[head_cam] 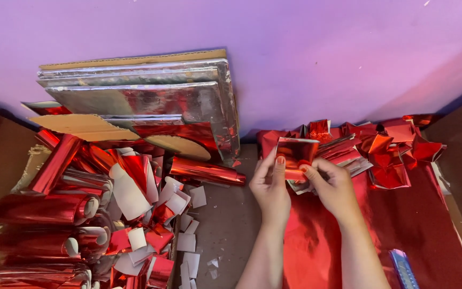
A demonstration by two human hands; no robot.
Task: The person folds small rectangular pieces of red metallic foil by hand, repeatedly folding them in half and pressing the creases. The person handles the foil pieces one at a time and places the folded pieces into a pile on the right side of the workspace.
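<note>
Hands, left (270, 187) and right (333, 187), both pinched on red foil square (296, 152).

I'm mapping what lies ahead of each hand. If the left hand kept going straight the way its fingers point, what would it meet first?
The left hand points up and away, fingers already on the red foil square. Beyond that it would likely meet the purple wall; depth is hard to judge here.

Bright, even light filled the scene, tinting the wall (322, 48) violet. Glare flared off the silver foil boards (151, 99) and red foil rolls (38, 208). Shadows stayed soft; edges curved slightly, focus held sharp.
</note>
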